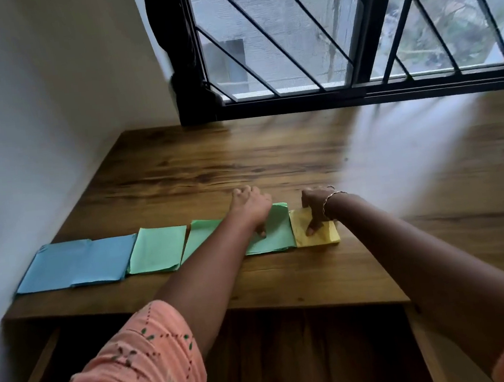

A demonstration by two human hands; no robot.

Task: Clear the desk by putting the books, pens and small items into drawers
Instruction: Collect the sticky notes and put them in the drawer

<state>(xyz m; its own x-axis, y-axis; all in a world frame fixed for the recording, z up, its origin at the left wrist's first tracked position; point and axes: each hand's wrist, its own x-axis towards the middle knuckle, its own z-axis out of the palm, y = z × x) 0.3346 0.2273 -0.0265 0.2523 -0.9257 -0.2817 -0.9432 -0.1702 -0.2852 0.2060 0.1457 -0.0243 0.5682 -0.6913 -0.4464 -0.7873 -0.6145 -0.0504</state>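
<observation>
Flat paper stacks are laid in a row on a grained, glossy wooden desk [272, 157].

From the 9 o'clock end, a rectangular blue stack [78, 262], a pale green stack [157, 249], a second green stack [275, 235] with one corner curled up, and a small square yellow stack [326, 232] are set edge to edge. The second green stack is pressed by the left hand [251, 206]'s thumb; a grip cannot be told. The yellow stack is pinched by the right hand [316, 204], fingers curled at its 12 o'clock edge.
</observation>
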